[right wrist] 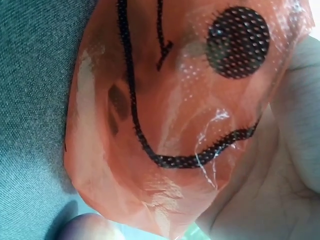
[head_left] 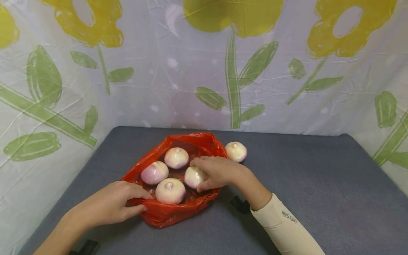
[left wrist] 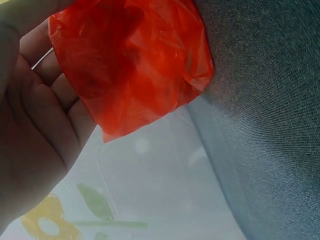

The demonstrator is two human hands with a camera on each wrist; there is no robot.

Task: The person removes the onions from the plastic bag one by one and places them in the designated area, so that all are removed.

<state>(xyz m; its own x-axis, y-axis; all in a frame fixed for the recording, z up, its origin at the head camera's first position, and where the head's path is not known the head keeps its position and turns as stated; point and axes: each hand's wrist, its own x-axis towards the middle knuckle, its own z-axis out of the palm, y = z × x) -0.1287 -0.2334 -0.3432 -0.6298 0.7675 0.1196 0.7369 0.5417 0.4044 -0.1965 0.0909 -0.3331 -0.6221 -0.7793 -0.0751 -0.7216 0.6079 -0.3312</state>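
Note:
A red plastic bag [head_left: 165,216] lies with its mouth spread wide, several white-and-purple onions [head_left: 170,191] inside it. My left hand [head_left: 111,202] pinches the near left rim between thumb and fingers; the left wrist view shows the thin red film reaching into that hand [left wrist: 42,115]. Over the bag's right side, my right hand [head_left: 220,171] reaches in and grips an onion [head_left: 193,177] with thumb and fingers around it. In the right wrist view, the bag's printed outer side [right wrist: 165,125] hides the fingertips from sight.
One more onion [head_left: 236,151] sits outside the bag, just beyond its right edge. All stands on a dark grey cloth-covered table [head_left: 306,191]. A flower-printed curtain [head_left: 159,88] rises behind the table's back edge and along its sides.

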